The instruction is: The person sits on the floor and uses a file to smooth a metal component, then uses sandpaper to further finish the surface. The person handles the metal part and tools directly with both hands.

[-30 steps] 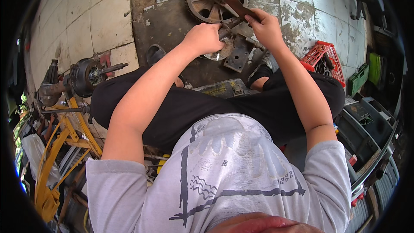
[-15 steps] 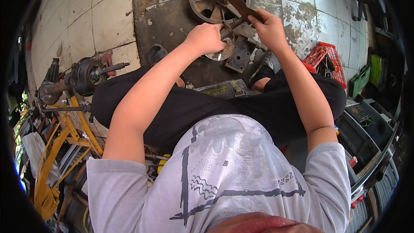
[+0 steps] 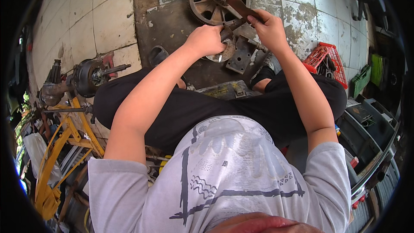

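My left hand (image 3: 206, 40) is closed around the near end of a dark metal shaft (image 3: 236, 24) that slants up to the right. Flat brown strip, perhaps sandpaper (image 3: 239, 7), is pinched in my right hand (image 3: 268, 26) at the shaft's far end; its free end sticks up to the left. Whether the strip wraps the shaft cannot be made out. Below my left hand lies a round shiny metal disc (image 3: 227, 51), partly covered by it. A rusty toothed flywheel (image 3: 201, 5) rests on the floor beyond both hands.
A metal block with holes (image 3: 237, 62) lies right of the disc, near my foot. A dark cup-like part (image 3: 158, 54) stands left of it. At left are an axle assembly (image 3: 82, 77) and yellow frame (image 3: 54, 159); at right, a red basket (image 3: 330, 58) and grey bins (image 3: 364, 125).
The brown strip's free end has shifted slightly left and down. The shaft has moved a little in my left hand. Both hands stay in nearly the same place.
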Demonstrator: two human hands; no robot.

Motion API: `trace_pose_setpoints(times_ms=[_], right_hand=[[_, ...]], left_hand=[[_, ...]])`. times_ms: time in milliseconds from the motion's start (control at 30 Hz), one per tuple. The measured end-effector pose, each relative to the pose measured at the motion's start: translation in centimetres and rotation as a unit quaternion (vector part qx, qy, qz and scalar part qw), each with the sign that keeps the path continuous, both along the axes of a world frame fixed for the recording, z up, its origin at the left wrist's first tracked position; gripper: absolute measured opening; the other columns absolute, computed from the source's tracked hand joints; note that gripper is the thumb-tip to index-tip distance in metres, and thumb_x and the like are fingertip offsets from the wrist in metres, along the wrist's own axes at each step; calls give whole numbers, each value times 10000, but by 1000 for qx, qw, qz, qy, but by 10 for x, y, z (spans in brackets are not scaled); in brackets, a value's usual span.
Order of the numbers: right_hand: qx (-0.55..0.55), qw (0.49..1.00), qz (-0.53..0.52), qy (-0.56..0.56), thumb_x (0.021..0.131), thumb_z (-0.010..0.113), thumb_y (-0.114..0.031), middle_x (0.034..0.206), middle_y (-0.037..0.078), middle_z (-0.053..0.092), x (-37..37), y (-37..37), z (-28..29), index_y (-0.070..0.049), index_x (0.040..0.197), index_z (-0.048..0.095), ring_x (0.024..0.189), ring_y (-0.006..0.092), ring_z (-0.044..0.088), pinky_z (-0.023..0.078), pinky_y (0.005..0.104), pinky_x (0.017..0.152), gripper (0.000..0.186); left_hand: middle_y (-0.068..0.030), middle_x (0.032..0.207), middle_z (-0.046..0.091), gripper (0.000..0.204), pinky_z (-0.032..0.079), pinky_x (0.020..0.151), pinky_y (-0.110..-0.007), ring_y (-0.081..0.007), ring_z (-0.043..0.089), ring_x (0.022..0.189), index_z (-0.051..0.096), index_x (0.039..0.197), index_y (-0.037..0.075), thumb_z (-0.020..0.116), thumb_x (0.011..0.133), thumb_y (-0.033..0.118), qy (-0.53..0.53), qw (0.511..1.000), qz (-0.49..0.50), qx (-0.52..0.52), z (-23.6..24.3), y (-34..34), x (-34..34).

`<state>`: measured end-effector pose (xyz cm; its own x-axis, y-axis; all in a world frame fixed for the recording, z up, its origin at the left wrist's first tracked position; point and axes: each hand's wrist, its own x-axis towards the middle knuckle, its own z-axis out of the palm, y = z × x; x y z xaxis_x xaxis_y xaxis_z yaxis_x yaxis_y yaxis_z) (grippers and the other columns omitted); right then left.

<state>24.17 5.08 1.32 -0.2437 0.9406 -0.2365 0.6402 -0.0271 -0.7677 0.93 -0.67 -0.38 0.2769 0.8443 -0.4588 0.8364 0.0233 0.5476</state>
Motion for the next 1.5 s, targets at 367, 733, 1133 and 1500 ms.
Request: trace_pose_setpoints(times_ms=[367, 733, 1133, 1500], right_hand=[[0, 1000, 3, -23, 1047, 763, -242, 804, 101, 748, 2, -3, -12, -44, 1247, 790, 693, 159, 599, 512, 359, 693, 282], [2, 1000, 3, -5, 1038, 772, -246, 792, 111, 730, 0, 1, -4, -52, 1252, 784, 692, 165, 607, 504, 349, 679, 289], [22, 1000, 6, -6, 1009, 782, -257, 876, 199, 781, 4, 0, -10, -70, 1266, 791, 701, 295, 713, 555, 395, 710, 318], [18, 1000, 2, 3, 1017, 784, -266, 799, 170, 752, 2, -1, -9, -72, 1266, 797, 649, 211, 668, 534, 376, 670, 316]], left_hand=[[-268, 1047, 785, 566, 605, 940, -535, -442, 753, 1052, 740, 1277, 33, 760, 800, 336, -2, 1000, -3, 8, -10, -2, -3], [-266, 1044, 785, 564, 605, 942, -537, -446, 754, 1040, 740, 1271, 37, 764, 792, 332, 4, 1000, 3, 0, -7, -2, -4], [-258, 1046, 788, 565, 604, 937, -534, -440, 754, 1043, 743, 1287, 45, 772, 806, 339, 1, 1000, -4, 10, -6, 0, -1], [-259, 1066, 786, 579, 605, 942, -533, -441, 752, 1048, 739, 1297, 56, 764, 791, 335, 5, 1000, 2, -11, -5, -1, -3]])
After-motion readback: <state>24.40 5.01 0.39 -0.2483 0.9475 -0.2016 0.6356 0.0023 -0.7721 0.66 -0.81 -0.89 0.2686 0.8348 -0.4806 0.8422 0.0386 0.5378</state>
